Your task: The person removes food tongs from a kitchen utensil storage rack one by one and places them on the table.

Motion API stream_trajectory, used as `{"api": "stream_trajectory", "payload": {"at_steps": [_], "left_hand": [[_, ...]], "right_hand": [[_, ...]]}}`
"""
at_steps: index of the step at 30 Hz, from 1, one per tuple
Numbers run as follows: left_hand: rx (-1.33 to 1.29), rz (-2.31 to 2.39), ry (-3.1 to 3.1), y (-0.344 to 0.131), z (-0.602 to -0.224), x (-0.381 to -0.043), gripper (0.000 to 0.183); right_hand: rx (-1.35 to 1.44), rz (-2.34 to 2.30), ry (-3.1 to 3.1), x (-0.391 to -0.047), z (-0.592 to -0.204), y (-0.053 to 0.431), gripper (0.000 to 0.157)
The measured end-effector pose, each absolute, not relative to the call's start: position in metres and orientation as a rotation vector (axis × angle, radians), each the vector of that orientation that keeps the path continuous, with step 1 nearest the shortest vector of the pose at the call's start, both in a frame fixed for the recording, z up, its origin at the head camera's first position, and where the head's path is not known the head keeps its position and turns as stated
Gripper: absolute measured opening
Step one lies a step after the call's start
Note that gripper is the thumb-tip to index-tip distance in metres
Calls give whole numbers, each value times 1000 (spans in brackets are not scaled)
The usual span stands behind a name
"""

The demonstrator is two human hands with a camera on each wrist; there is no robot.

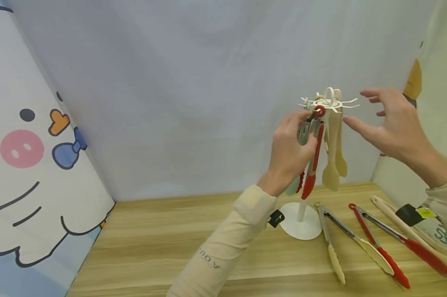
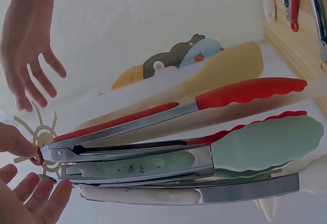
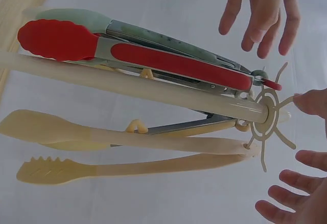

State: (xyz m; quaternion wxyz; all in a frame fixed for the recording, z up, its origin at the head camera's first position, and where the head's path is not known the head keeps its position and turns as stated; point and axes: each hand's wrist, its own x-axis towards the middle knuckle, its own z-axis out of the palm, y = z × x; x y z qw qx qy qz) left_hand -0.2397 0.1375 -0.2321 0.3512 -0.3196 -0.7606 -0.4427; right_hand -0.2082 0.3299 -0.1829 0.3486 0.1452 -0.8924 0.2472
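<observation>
Red-tipped tongs [image 1: 309,185] hang by their red ring from a hook of the white utensil stand [image 1: 301,232]. Beside them hang green-tipped tongs [image 2: 265,141]. My left hand [image 1: 291,142] is around the top of these tongs, fingers loosely spread; in the left wrist view its thumb is by the red ring. Right of the stand's top, my right hand [image 1: 398,121] is raised with fingers apart. Its thumb [image 3: 310,102] is at the tip of one hook. A beige spoon [image 1: 331,178] and a beige slotted utensil [image 3: 53,173] hang on the stand's other side.
On the wooden table [image 1: 164,243], right of the stand's base, lie yellow-tipped tongs [image 1: 375,255], another pair of red-tipped tongs [image 1: 425,252] and long beige utensils [image 1: 394,216]. A pale cloth [image 1: 194,103] hangs behind, with cartoon-printed cloth at the left.
</observation>
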Motion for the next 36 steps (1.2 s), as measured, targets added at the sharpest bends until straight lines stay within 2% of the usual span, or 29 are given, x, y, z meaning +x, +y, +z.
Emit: {"api": "stream_trajectory", "payload": {"at_steps": [8, 16, 36], "left_hand": [[-853, -1272, -1982, 143, -248, -229, 36], [-836, -1315, -2088, 148, -273, -223, 43], [-717, -1345, -2180, 144, -286, -224, 51]], "right_hand": [[505, 625, -2284, -216, -171, 314, 37], [474, 588, -2294, -221, -172, 308, 22], [507, 382, -2183, -211, -177, 287, 22]]}}
